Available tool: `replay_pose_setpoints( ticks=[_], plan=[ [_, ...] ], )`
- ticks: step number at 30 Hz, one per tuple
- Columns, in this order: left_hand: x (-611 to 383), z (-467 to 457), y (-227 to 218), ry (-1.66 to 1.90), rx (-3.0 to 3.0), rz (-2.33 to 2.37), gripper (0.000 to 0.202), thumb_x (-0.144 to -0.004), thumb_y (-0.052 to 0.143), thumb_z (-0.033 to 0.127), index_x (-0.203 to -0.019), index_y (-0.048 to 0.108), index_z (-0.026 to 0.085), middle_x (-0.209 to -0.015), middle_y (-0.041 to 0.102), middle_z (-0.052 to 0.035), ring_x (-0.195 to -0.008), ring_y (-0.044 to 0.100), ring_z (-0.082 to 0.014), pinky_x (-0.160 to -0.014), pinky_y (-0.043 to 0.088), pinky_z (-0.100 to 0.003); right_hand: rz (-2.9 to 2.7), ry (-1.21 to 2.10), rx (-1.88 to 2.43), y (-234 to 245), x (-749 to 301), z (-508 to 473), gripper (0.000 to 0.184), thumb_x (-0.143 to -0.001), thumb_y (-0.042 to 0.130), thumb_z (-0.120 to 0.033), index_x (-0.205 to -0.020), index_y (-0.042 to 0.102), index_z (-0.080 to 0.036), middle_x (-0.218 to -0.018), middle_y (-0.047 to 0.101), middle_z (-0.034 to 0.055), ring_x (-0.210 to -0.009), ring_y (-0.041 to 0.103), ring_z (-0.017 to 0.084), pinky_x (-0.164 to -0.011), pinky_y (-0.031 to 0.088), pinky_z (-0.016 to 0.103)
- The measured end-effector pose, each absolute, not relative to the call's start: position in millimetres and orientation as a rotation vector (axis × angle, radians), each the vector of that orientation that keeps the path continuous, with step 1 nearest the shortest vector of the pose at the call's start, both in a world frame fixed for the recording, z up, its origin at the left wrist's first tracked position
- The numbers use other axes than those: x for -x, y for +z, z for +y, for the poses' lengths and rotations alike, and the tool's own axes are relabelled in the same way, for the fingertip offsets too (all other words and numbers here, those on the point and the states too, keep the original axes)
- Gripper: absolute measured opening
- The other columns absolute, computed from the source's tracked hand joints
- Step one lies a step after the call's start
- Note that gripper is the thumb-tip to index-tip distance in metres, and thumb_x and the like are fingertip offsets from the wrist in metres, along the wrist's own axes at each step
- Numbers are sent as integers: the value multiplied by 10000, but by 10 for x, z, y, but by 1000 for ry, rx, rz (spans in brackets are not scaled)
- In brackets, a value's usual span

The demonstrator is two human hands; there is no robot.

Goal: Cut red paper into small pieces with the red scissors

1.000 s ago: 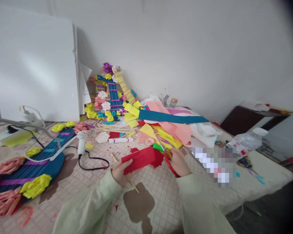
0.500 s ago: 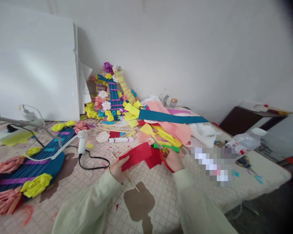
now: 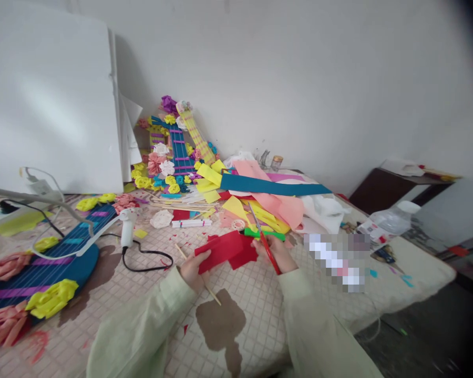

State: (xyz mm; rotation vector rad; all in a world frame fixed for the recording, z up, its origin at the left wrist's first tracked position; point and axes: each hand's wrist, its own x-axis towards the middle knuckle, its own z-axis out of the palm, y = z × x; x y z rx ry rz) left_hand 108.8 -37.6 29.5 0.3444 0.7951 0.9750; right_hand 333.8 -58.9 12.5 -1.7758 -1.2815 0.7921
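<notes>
Your left hand (image 3: 193, 270) grips folded red paper (image 3: 219, 252). Your right hand (image 3: 283, 257) holds red-handled scissors (image 3: 268, 250) beside it.

Muted light, darkened edge

Soft, greyish light spreads over the wall (image 3: 319, 79) and counter (image 3: 425, 275). Pale glare marks the white board (image 3: 63, 58), with a soft shadow along its right side. The floor (image 3: 425, 341) is dim, blurred black fills the top right corner, and coarse pixelation covers a patch (image 3: 337, 262) at right.
</notes>
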Motion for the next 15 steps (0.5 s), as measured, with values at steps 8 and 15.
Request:
replay_pose_setpoints(
  ticks=[8, 15],
  plan=[
    [-1306, -405, 248, 717, -703, 949, 157, -816, 506, 89, -916, 624, 115, -790, 727, -81, -736, 694, -175, -655, 569, -265, -1273, 916, 1644, 187, -3288, -554, 385, -535, 731, -431, -656, 464, -182, -483, 433, -76, -426, 395, 83, -434, 318, 225],
    [-1250, -295, 105, 544, -1041, 1140, 114, -693, 681, 160, -609, 631, 102, -481, 652, -51, -404, 602, -140, -375, 469, -185, -1299, 832, 1664, 118, -3355, -423, 355, -434, 777, -353, -626, 558, -151, -623, 574, -11, -589, 506, 152, -577, 386, 284]
  ],
)
